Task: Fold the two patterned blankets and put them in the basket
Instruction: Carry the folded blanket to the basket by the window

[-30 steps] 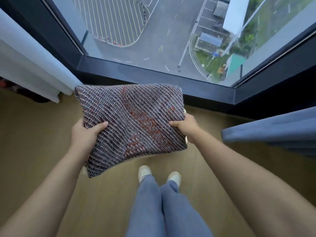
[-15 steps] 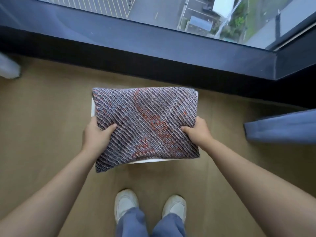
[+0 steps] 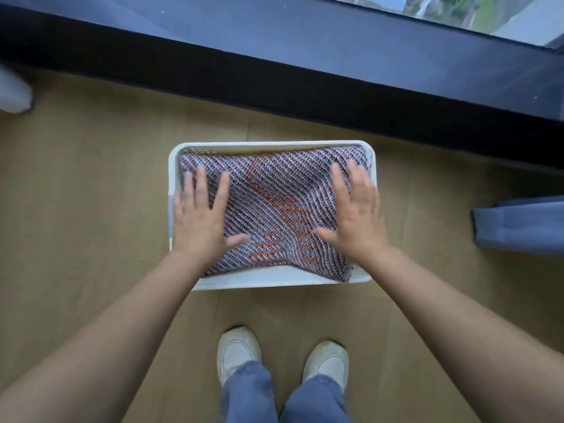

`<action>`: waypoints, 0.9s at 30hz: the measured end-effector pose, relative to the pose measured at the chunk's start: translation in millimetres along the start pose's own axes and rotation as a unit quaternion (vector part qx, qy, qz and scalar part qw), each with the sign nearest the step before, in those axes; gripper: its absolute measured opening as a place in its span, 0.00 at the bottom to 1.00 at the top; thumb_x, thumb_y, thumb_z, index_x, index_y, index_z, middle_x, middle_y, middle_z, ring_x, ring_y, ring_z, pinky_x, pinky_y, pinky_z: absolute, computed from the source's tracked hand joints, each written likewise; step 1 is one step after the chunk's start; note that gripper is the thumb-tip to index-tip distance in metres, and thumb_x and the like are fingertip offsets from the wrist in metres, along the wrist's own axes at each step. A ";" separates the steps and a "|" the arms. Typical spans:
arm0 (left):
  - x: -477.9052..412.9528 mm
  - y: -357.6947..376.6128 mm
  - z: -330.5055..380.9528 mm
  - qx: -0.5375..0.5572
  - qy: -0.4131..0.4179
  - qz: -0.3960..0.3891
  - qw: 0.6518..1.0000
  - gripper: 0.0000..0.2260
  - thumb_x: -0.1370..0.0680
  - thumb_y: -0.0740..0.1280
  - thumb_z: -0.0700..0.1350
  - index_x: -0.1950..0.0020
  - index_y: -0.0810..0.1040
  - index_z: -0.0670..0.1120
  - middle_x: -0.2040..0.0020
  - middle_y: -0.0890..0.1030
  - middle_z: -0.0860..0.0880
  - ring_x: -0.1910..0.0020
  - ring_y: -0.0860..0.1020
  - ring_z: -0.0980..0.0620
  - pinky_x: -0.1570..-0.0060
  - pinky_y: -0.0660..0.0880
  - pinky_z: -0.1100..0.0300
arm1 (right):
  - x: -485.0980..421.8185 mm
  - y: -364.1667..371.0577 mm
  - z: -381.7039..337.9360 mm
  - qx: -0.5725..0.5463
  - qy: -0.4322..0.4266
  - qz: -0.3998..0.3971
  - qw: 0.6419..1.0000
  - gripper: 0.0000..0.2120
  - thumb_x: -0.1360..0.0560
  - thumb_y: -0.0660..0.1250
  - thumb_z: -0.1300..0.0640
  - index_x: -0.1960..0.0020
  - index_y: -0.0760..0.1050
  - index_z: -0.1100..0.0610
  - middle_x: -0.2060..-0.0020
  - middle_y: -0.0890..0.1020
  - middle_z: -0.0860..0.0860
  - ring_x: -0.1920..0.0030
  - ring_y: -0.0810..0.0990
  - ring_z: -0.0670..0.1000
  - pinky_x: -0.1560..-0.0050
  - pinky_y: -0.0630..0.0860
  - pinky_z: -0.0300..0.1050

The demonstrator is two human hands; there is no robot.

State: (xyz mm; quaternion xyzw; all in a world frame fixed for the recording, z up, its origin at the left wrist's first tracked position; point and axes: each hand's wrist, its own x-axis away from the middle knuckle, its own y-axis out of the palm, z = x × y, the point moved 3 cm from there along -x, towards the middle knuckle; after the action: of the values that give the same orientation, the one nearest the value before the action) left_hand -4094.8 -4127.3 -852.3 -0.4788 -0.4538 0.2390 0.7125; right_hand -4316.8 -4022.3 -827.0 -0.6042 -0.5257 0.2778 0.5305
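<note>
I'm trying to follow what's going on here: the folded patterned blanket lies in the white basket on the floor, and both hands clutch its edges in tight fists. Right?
Not quite. The head view shows the left hand and right hand open, fingers straight and spread flat over the blanket, not clutching it. The blanket does lie folded in the white basket on the floor.

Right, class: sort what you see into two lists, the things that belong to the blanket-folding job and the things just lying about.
Job: folded patterned blanket, white basket, left hand, right hand.
Lying about: blue curtain, white curtain, dark window frame, white shoes.
</note>
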 end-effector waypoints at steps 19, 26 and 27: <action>-80.2 100.9 -29.8 -0.236 0.043 -0.236 0.942 0.68 0.51 0.60 0.80 0.46 0.11 0.45 0.42 0.20 0.31 0.30 0.33 0.29 0.32 0.35 0.36 | -62.4 131.4 55.9 0.171 -0.063 -0.330 0.926 0.71 0.56 0.66 0.23 0.41 0.13 0.41 0.29 0.28 0.58 0.28 0.32 0.63 0.31 0.35 0.59; -56.4 67.3 18.8 -0.145 -0.023 -0.246 0.958 0.68 0.44 0.75 0.66 0.30 0.23 0.46 0.29 0.29 0.31 0.29 0.35 0.29 0.33 0.41 0.31 | -53.6 100.8 7.4 0.219 -0.039 -0.324 0.920 0.70 0.46 0.72 0.30 0.29 0.25 0.53 0.28 0.32 0.64 0.27 0.33 0.64 0.29 0.39 0.65; -52.2 67.6 28.8 -0.106 -0.005 -0.240 0.965 0.69 0.45 0.76 0.66 0.32 0.22 0.47 0.29 0.28 0.34 0.29 0.34 0.31 0.34 0.41 0.30 | -47.3 100.2 -3.5 0.194 -0.053 -0.300 0.933 0.69 0.45 0.72 0.30 0.29 0.24 0.52 0.27 0.32 0.63 0.27 0.32 0.63 0.29 0.39 0.65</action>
State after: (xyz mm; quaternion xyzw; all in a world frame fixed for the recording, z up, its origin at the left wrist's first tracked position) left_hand -4138.4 -4125.5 -931.1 -0.4274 -0.5818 0.0140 0.6918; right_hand -4293.4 -4055.9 -930.0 -0.2881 -0.6456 0.2344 0.6673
